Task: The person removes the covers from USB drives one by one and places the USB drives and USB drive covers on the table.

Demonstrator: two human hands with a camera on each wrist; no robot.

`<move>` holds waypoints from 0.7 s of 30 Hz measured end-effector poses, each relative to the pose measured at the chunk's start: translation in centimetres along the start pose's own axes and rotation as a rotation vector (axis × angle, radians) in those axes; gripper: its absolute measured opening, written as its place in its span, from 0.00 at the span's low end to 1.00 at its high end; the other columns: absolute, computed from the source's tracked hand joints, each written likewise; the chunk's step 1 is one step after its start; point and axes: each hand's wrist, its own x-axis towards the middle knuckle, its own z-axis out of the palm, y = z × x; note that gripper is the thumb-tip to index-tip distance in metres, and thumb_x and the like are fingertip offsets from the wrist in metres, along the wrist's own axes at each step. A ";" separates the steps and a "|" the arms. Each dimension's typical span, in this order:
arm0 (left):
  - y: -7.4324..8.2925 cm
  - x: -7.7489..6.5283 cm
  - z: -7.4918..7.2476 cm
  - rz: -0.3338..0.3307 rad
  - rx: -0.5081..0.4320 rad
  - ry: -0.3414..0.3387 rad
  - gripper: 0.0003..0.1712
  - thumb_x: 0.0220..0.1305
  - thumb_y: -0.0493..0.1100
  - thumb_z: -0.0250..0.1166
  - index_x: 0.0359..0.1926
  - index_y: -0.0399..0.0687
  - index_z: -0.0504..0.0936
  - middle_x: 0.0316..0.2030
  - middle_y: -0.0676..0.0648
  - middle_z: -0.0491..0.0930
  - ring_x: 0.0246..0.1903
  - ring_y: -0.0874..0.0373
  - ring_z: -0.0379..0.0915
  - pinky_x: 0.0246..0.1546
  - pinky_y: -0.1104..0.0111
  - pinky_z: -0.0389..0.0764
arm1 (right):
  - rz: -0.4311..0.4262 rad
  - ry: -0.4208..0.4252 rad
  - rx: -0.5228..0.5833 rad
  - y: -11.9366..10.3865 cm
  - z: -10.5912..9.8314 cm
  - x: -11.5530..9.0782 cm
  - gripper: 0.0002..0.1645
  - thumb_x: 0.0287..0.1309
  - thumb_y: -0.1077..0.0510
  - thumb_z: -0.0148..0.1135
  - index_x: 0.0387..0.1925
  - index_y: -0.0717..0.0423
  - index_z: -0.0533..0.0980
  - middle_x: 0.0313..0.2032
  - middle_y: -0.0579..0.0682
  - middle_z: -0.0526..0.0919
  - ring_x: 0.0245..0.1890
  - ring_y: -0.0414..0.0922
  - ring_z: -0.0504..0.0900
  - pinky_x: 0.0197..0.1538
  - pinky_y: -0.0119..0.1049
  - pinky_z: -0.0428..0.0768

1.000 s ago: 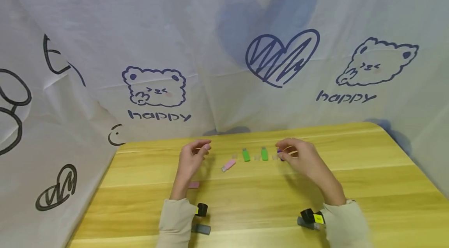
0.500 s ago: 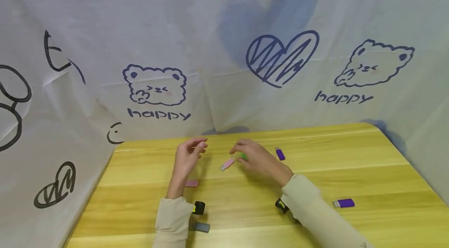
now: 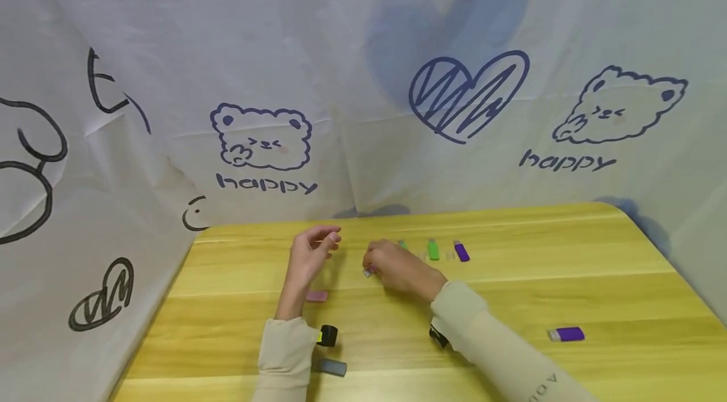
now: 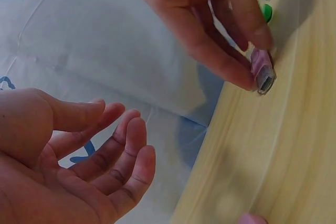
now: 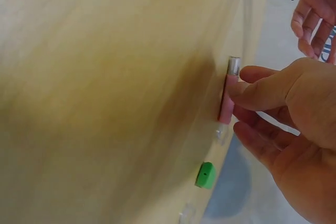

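My right hand (image 3: 392, 263) has thumb and fingers at the sides of a pink USB stick (image 5: 227, 100), pinching it low over the table; its metal plug (image 5: 233, 65) sticks out past the fingertips. To the left, my left hand (image 3: 309, 257) is raised above the table with relaxed, slightly bent fingers and nothing in them. Right of the right hand, a green USB stick (image 3: 433, 249) and a purple USB stick (image 3: 462, 251) lie in a row. Another green USB stick (image 5: 206, 175) is partly hidden by the right hand in the head view.
Small clear caps (image 3: 450, 255) lie between the sticks in the row. A second pink USB stick (image 3: 318, 296) and a grey one (image 3: 331, 366) lie beside the left forearm. Another purple stick (image 3: 570, 334) is at the right. A printed cloth (image 3: 352, 137) hangs behind the table (image 3: 397, 351).
My right hand has left the purple stick and moved left across the row to the pink stick, which it now pinches. My left hand has stayed in about the same place.
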 end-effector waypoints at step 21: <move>-0.1 0.0 0.6 0.044 -0.018 -0.021 0.10 0.68 0.32 0.60 0.46 0.33 0.85 0.39 0.33 0.84 0.38 0.45 0.82 0.40 0.56 0.85 | 0.238 0.004 0.208 -0.6 -1.4 -0.6 0.06 0.61 0.66 0.63 0.36 0.55 0.83 0.31 0.46 0.82 0.31 0.40 0.77 0.37 0.36 0.81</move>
